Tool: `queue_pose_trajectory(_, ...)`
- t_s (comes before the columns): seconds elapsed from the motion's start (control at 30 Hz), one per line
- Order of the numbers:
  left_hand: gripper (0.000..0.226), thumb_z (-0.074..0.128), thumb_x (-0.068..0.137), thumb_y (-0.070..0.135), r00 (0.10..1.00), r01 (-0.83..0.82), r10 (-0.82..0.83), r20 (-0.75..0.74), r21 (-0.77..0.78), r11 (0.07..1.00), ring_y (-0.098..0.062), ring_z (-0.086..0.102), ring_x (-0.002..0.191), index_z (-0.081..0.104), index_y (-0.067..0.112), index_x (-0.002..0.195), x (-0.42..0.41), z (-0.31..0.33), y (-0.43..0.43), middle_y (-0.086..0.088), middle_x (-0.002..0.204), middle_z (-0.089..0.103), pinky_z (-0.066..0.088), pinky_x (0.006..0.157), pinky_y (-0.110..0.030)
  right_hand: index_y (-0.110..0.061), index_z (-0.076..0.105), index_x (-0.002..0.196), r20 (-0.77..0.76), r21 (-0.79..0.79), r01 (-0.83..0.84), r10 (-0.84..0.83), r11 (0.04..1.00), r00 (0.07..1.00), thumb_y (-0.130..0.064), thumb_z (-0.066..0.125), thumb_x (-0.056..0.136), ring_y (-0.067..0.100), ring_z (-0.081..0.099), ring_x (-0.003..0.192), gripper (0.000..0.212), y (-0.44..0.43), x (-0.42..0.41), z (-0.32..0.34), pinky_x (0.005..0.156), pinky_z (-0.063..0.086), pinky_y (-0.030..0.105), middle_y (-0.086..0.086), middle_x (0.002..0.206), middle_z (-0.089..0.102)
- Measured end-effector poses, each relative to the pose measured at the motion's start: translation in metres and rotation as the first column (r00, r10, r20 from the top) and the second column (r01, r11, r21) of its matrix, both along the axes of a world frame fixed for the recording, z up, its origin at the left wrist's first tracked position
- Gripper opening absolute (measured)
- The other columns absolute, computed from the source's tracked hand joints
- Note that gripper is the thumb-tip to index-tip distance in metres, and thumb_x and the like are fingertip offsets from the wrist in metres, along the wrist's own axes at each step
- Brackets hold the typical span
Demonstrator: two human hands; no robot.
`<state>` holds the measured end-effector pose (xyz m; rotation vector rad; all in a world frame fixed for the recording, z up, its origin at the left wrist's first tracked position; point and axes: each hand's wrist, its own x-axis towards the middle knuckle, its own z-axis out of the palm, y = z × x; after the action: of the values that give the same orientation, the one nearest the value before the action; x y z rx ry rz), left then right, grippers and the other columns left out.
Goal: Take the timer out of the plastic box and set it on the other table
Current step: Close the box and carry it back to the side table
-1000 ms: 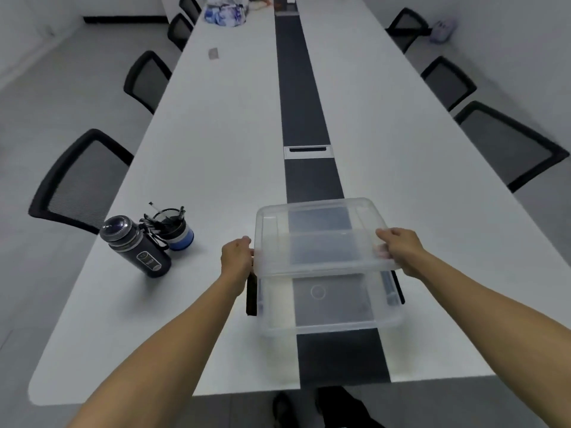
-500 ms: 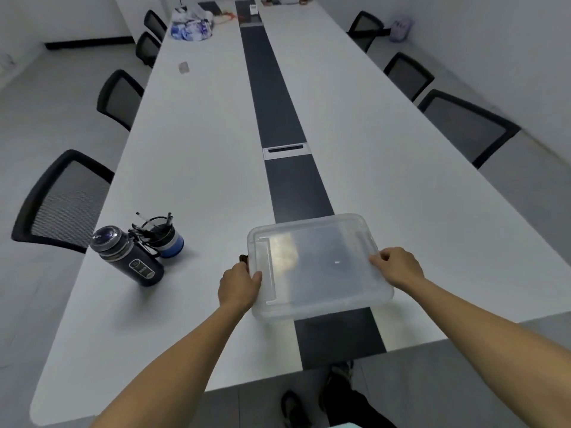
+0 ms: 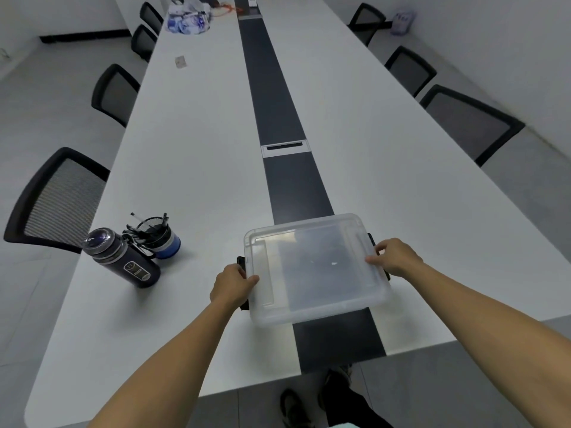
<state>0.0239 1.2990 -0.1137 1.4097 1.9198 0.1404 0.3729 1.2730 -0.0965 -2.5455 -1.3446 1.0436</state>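
Low in the frame, left hand and right hand clasp the plastic box lid's opposite edges, apparently seating it; no timer visible

A: What kind of room?
B: White walls, grey floor, a long white worktop with a dark centre strip.
A: Seating?
B: Black mesh chairs down both sides.
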Motion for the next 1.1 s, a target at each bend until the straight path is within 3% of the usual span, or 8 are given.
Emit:
queue_pose_trajectory(0.1, 0.045, 0.069, 0.085, 0.035, 0.989, -0.088, 0.092, 0.119, -0.034, 0.996, -0.026, 0.057, 0.095, 0.053, 0.010, 0.119, -0.003, -0.004, -0.001, -0.010, 0.119, 0.059, 0.051, 0.084, -0.040, -0.014, 0.038, 0.147, -0.166, -0.014, 0.115, -0.116, 0.993, 0.979, -0.034, 0.074, 0.085, 0.031, 0.055, 0.119, 0.075, 0.002, 0.004, -0.004, 0.100, 0.044, 0.046, 0.011, 0.144, 0.049)
queue_pose_trajectory(0.23, 0.076, 0.069, 0.087, 0.029, 0.839, -0.271, 0.378, 0.391, -0.302, 0.914, -0.032, 0.055, 0.108, 0.027, 0.009, 0.147, -0.005, -0.003, -0.002, -0.015, 0.136, 0.050, 0.049, 0.089, -0.045, -0.017, 0.025, 0.153, -0.399, -0.148, 0.253, -0.292, 0.956, 0.869, -0.031, 0.072, 0.088, 0.034, 0.053, 0.118, 0.082, 0.001, 0.009, -0.010, 0.102, 0.038, 0.054, 0.013, 0.144, 0.048)
queue_pose_trajectory(0.33, 0.074, 0.072, 0.085, 0.025, 0.847, -0.287, 0.379, 0.373, -0.279, 0.916, -0.035, 0.060, 0.105, 0.030, 0.010, 0.145, -0.004, -0.004, 0.001, -0.016, 0.131, 0.053, 0.056, 0.078, -0.045, -0.016, 0.030, 0.150, -0.370, -0.093, 0.239, -0.257, 0.966, 0.893, -0.028, 0.073, 0.087, 0.036, 0.053, 0.121, 0.077, 0.004, 0.009, -0.013, 0.099, 0.041, 0.052, 0.012, 0.141, 0.049)
queue_pose_trajectory(0.47, 0.042, 0.064, 0.088, 0.022, 0.892, -0.274, 0.319, 0.320, -0.178, 0.945, -0.035, 0.063, 0.097, 0.050, 0.004, 0.124, 0.007, -0.004, 0.000, -0.015, 0.113, 0.061, 0.058, 0.081, -0.047, -0.005, 0.050, 0.132, -0.392, 0.001, 0.250, -0.229, 0.968, 0.891, -0.017, 0.066, 0.091, 0.034, 0.060, 0.101, 0.046, 0.006, -0.002, -0.015, 0.080, 0.050, 0.042, 0.013, 0.116, 0.060)
queue_pose_trajectory(0.57, 0.040, 0.054, 0.094, 0.031, 0.873, -0.302, 0.348, 0.342, -0.180, 0.936, -0.032, 0.059, 0.100, 0.047, 0.007, 0.125, 0.015, -0.006, -0.003, -0.013, 0.115, 0.059, 0.054, 0.085, -0.045, -0.005, 0.052, 0.125, -0.385, 0.061, 0.273, -0.230, 0.960, 0.894, -0.027, 0.059, 0.093, 0.031, 0.060, 0.100, 0.039, 0.001, -0.012, -0.022, 0.088, 0.053, 0.045, 0.012, 0.115, 0.061)
queue_pose_trajectory(0.7, 0.046, 0.044, 0.099, 0.039, 0.865, -0.337, 0.374, 0.335, -0.166, 0.927, -0.031, 0.053, 0.100, 0.040, 0.007, 0.131, 0.025, -0.014, -0.008, -0.015, 0.123, 0.055, 0.047, 0.084, -0.042, -0.008, 0.049, 0.122, -0.221, 0.138, 0.211, -0.178, 0.968, 0.959, -0.053, 0.046, 0.096, 0.029, 0.059, 0.095, 0.051, -0.009, -0.020, -0.034, 0.083, 0.051, 0.043, 0.010, 0.113, 0.061)
queue_pose_trajectory(0.87, 0.046, 0.038, 0.102, 0.038, 0.918, -0.344, 0.353, 0.182, -0.079, 0.936, -0.039, 0.054, 0.114, 0.037, 0.005, 0.134, 0.035, -0.016, -0.010, -0.019, 0.130, 0.054, 0.046, 0.092, -0.046, -0.004, 0.044, 0.127, 0.037, 0.160, 0.093, -0.100, 0.983, 0.994, -0.054, 0.033, 0.100, 0.029, 0.054, 0.086, 0.058, -0.009, -0.027, -0.036, 0.070, 0.042, 0.036, 0.016, 0.114, 0.062)
queue_pose_trajectory(1.1, 0.040, 0.031, 0.104, 0.033, 0.954, -0.301, 0.301, 0.000, 0.019, 0.953, -0.042, 0.057, 0.112, 0.038, 0.002, 0.128, 0.049, -0.016, -0.013, -0.022, 0.125, 0.058, 0.045, 0.089, -0.044, -0.004, 0.046, 0.119, 0.266, 0.159, -0.009, -0.034, 0.987, 0.963, -0.051, 0.027, 0.102, 0.027, 0.051, 0.074, 0.054, -0.012, -0.033, -0.036, 0.063, 0.040, 0.034, 0.016, 0.102, 0.066)
